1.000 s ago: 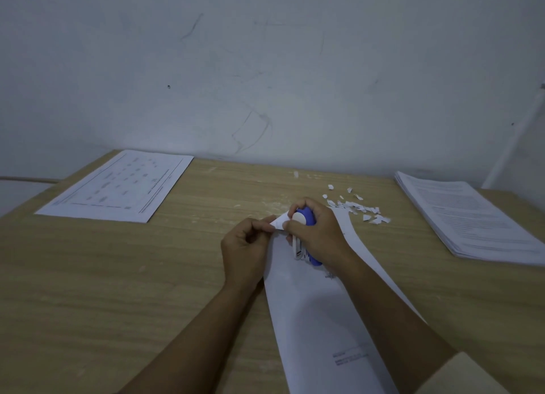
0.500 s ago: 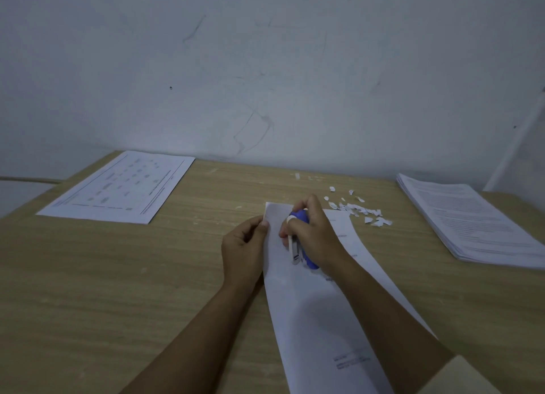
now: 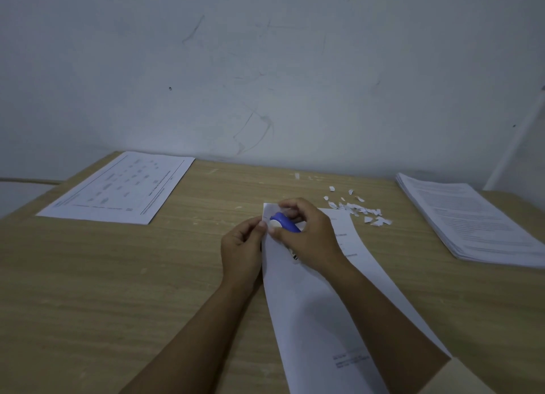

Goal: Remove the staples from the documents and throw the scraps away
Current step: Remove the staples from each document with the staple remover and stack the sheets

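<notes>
Head view showed the document [image 3: 312, 305] lying on the table [image 3: 118, 275], its far corner pinched by the left hand [image 3: 241, 249] while the right hand [image 3: 309, 234] gripped the blue staple remover [image 3: 284, 220]; thin, limp paper likely tears unless held close beside the staple.

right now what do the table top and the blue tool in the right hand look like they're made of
Table top: light wood or wood-look laminate, matte, with straight printed-looking grain lines. Staple remover in the right hand: blue plastic body with a white round cap, smooth; any metal part is hidden.
</notes>
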